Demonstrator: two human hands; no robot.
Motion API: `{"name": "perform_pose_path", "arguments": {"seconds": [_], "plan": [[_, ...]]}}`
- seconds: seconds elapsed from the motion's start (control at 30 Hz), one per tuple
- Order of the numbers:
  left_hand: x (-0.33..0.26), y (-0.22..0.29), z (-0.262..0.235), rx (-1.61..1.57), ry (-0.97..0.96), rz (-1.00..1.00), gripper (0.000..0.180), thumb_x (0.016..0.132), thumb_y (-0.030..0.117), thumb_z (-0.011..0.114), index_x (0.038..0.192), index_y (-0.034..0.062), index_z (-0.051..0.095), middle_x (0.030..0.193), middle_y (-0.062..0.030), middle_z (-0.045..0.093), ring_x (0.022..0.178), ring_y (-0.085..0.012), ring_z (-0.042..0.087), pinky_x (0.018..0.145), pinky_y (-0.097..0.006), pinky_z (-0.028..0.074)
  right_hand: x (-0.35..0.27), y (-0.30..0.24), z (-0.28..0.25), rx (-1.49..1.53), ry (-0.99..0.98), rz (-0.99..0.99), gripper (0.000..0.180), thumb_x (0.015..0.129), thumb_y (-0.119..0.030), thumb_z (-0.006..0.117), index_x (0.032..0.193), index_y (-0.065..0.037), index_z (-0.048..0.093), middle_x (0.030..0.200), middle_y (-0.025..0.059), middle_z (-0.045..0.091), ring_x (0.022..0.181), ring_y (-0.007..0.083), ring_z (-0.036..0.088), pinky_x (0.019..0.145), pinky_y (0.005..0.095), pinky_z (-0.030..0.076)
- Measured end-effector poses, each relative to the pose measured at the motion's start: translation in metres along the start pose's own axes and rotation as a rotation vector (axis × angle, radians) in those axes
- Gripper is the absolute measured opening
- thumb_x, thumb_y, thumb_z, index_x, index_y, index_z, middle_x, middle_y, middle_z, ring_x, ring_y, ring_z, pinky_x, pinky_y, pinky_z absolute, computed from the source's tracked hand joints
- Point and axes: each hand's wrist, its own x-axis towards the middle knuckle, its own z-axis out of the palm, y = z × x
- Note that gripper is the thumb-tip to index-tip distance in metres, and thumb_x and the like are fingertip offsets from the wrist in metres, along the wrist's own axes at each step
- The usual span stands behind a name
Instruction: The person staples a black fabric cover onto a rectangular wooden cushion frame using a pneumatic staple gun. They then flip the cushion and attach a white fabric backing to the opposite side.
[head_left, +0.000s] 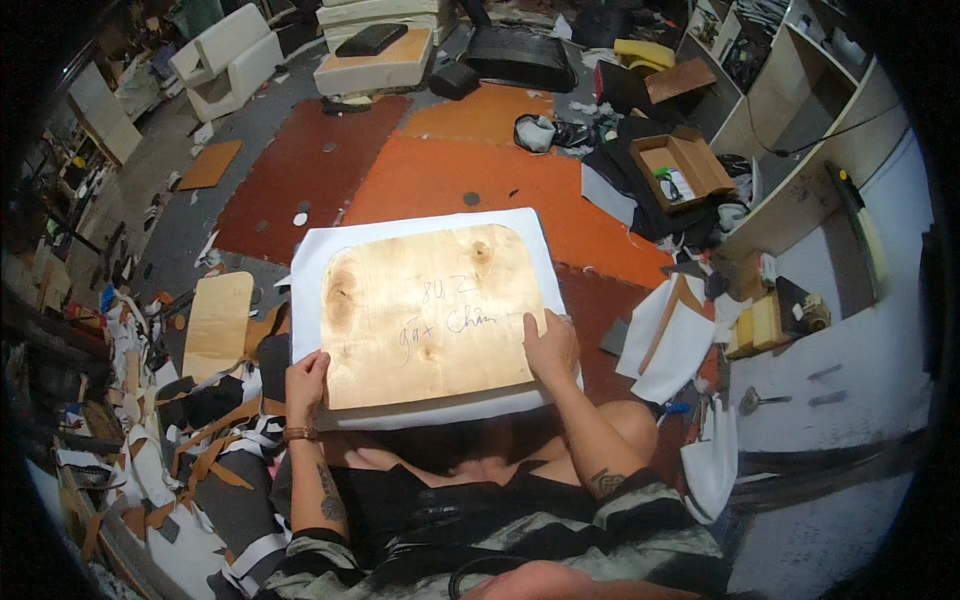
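A pale plywood panel [432, 345] with rounded far corners, dark knots and pencil writing lies over a larger white sheet [310, 260]. The sheet shows as a border on all sides of the wood. At the near left edge, my left hand [306, 385] is closed, thumb on top, gripping panel and sheet together. My right hand [551, 350] grips the right edge, its thumb over the wood and its other fingers partly hidden at the side. Both are held above my crossed legs.
Scraps of brown and white material [215, 450] heap up at left, beside another plywood piece [217, 325]. Orange sheeting [450, 175] covers the floor ahead. At right stand an open cardboard box [690, 165], white offcuts [670, 335] and a wooden shelf [790, 90].
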Motion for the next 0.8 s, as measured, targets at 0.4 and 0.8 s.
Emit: {"name": "perform_pose_path", "arguments": {"seconds": [0.4, 0.8], "plan": [[0.007, -0.013, -0.012, 0.115, -0.044, 0.187, 0.036, 0.101, 0.019, 0.065, 0.128, -0.0045, 0.07, 0.105, -0.0061, 0.076, 0.092, -0.0115, 0.065, 0.083, -0.029, 0.052, -0.002, 0.013, 0.009, 0.051, 0.005, -0.025, 0.045, 0.092, -0.042, 0.069, 0.128, -0.015, 0.075, 0.112, 0.0195, 0.067, 0.104, 0.0397, 0.066, 0.093, 0.0507, 0.052], [0.003, 0.004, -0.014, 0.206, 0.003, 0.206, 0.036, 0.095, 0.025, 0.073, 0.121, 0.0007, 0.074, 0.098, -0.0178, 0.076, 0.088, -0.0222, 0.072, 0.081, -0.033, 0.054, 0.022, 0.035, 0.001, 0.114, -0.277, 0.024, 0.048, 0.087, -0.037, 0.074, 0.133, -0.023, 0.074, 0.116, 0.018, 0.07, 0.115, 0.0325, 0.067, 0.099, 0.0428, 0.053]]}}
